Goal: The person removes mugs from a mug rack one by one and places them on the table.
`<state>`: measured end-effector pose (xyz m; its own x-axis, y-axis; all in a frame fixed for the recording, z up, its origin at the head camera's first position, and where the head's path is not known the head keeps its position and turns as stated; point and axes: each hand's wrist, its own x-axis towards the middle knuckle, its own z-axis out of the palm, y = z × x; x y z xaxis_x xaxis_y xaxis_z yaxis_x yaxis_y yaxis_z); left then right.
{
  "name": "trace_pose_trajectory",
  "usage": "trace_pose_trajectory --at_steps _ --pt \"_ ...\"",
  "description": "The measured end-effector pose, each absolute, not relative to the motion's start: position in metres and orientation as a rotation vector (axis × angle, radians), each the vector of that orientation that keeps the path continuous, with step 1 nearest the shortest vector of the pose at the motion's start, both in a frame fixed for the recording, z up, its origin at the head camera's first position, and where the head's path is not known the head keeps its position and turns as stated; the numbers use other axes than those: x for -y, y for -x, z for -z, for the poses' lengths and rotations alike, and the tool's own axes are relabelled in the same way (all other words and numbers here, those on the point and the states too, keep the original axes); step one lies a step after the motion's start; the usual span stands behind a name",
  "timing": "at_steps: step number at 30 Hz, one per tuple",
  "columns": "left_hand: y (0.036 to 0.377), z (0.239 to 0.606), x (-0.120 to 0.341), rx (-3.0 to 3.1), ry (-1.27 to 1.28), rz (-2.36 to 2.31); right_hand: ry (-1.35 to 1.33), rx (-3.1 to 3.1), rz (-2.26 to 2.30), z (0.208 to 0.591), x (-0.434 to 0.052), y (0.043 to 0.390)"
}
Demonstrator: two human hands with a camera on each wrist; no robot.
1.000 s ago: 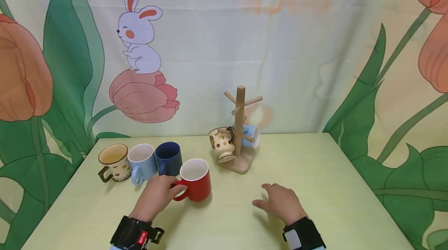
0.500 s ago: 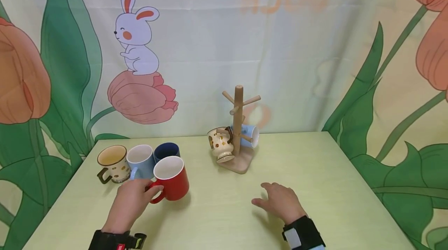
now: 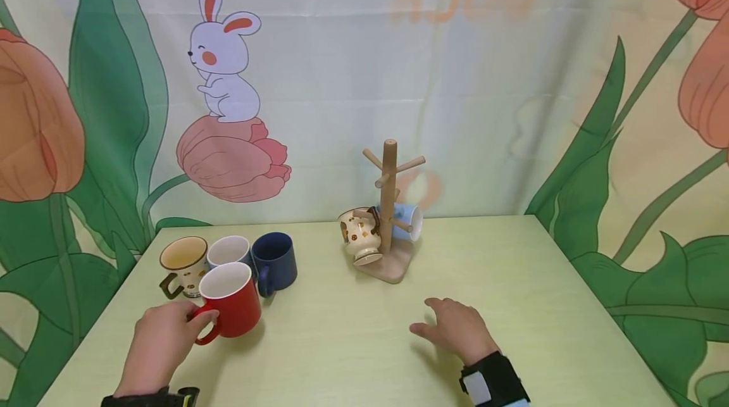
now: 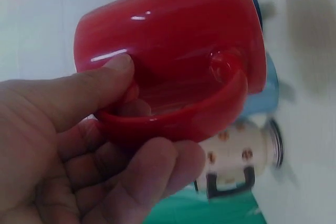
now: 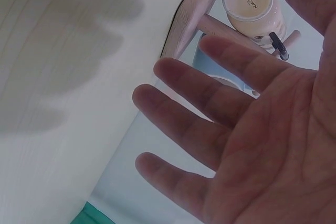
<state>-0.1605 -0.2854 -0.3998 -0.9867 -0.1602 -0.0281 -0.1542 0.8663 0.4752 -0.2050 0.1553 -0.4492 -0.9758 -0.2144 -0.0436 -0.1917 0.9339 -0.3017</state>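
My left hand grips the handle of a red mug with a white inside, standing on the pale green table at the front left. The left wrist view shows thumb and fingers curled round the red mug's handle. Just behind it stand a cream spotted mug, a light blue mug and a dark blue mug. My right hand hovers open, palm down, over the table's front middle; its fingers are spread.
A wooden mug tree stands at the back middle, with a cream spotted mug and a light blue mug hanging on its lower pegs. A printed cloth backdrop rises behind the table's far edge.
My left hand has drawn the red mug leftward and slightly nearer, from beside the dark blue mug to in front of the light blue one. The right hand has stayed put.
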Motion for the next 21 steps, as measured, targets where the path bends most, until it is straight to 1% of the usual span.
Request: trace_pose_trajectory --at_steps 9,21 --pt "0.150 0.405 0.312 2.965 -0.446 0.747 0.303 -2.991 0.485 0.449 -0.153 0.206" --pt "0.146 0.422 0.335 2.916 -0.574 0.730 0.322 -2.967 0.541 0.450 -0.152 0.205"
